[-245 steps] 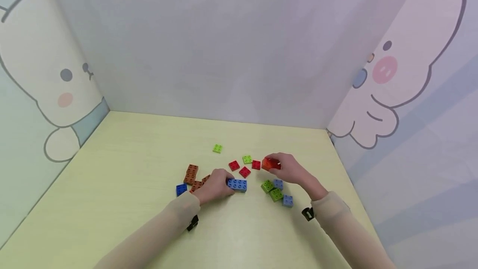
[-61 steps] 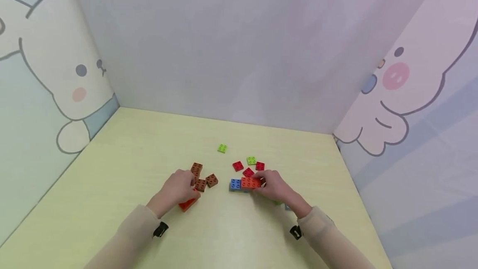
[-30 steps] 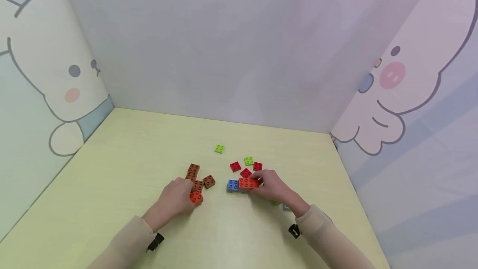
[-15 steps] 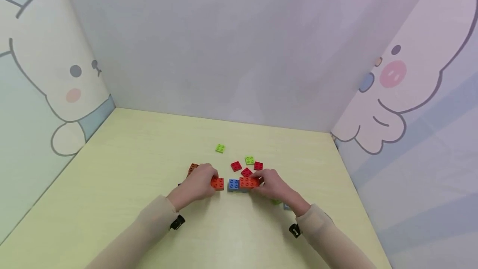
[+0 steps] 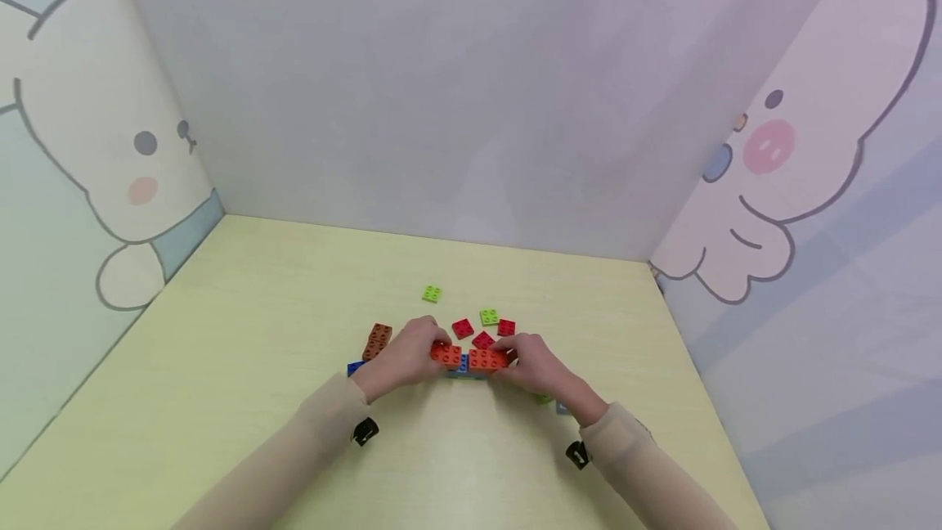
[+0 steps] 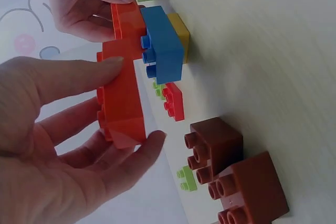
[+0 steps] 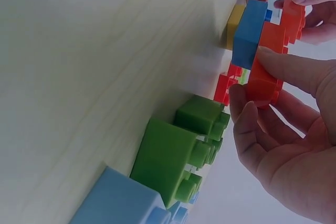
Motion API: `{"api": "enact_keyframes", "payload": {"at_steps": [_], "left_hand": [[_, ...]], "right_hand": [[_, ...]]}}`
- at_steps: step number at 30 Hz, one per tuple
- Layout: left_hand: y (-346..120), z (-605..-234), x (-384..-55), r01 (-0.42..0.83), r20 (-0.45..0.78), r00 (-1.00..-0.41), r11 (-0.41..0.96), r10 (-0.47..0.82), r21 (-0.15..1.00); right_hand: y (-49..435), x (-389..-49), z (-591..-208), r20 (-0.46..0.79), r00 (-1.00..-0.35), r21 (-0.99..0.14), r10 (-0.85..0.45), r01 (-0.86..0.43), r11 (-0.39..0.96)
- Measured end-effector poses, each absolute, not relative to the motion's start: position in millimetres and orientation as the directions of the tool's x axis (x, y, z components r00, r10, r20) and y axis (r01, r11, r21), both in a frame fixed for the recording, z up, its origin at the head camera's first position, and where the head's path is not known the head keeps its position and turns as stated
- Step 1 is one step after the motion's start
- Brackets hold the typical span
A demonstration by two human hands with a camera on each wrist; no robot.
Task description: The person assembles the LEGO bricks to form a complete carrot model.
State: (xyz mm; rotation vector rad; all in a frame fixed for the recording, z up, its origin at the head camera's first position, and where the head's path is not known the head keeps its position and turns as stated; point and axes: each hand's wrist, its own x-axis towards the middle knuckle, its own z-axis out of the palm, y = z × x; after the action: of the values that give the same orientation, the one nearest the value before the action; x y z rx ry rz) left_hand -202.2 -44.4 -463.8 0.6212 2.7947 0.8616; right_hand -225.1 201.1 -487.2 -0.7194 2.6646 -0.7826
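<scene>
Head view shows the left orange-red brick (image 5: 447,355) and the right orange-red brick (image 5: 486,361) near the middle of the table (image 5: 294,293), a bit closer to its right edge than its left edge. The left hand (image 5: 403,357) pinches the left orange-red brick, with the thumb on a long side. The right hand (image 5: 540,366) pinches the right orange-red brick at its outer end. The right one sits on the blue brick (image 6: 167,48), which has a yellow brick (image 6: 180,31) under it. The left one is over the blue brick's left end; I cannot tell if they touch.

Both orange-red bricks have their bumps pointing up. Their long way goes from side to side, about in line with the table's far edge, and their inner ends face each other. The blue brick lies the same way.

They look like hard plastic, so they should be light, stiff and not easy to break. Smooth sides could slip a little. The long flat sides, near the outer end, look best for holding.
</scene>
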Motion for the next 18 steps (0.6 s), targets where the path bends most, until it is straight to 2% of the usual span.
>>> {"api": "enact_keyframes", "payload": {"at_steps": [18], "left_hand": [[-44.3,-477.7,-213.1,0.31,-0.048,-0.902,0.72,0.43,0.621]], "right_hand": [[195.8,-222.1,-482.2,-0.116,-0.85,-0.554,-0.513,-0.374,0.744]]}}
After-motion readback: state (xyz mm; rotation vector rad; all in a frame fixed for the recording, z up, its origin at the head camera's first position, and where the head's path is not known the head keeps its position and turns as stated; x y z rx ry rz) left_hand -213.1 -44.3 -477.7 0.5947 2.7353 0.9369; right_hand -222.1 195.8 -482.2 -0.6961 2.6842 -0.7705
